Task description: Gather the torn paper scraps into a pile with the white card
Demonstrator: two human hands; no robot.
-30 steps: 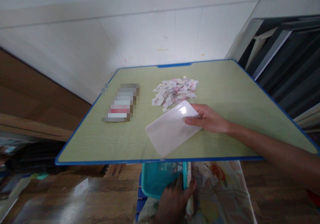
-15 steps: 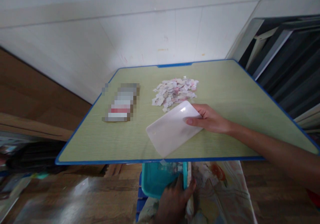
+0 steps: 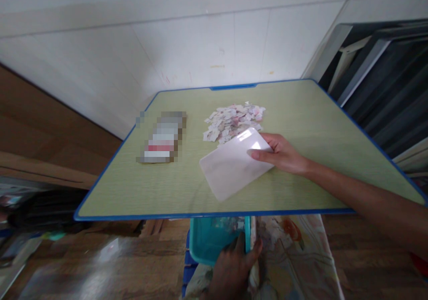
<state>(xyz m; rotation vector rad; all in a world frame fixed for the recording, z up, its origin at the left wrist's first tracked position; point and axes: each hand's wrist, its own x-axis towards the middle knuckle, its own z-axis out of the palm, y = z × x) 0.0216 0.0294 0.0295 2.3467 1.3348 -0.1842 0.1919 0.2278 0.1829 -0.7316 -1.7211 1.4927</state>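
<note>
Over the green table (image 3: 334, 126), the right hand (image 3: 281, 153) pinches a white panel (image 3: 234, 168) by one end, probably light, stiff, slick, best held there; below it, the left hand (image 3: 232, 266) clasps a teal basin's (image 3: 203, 242) rim.

Dim, slightly blurred, white panel (image 3: 230, 170) glinting (top corner)

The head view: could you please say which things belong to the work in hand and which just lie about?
Apparently in use:
glossy white rectangular plate, in the right hand
teal plastic basin, gripped by the left hand
pile of torn white-and-pink paper scraps

Apparently lying about:
pixelated oblong object, beside the scraps
dark grey panels, far right
</note>
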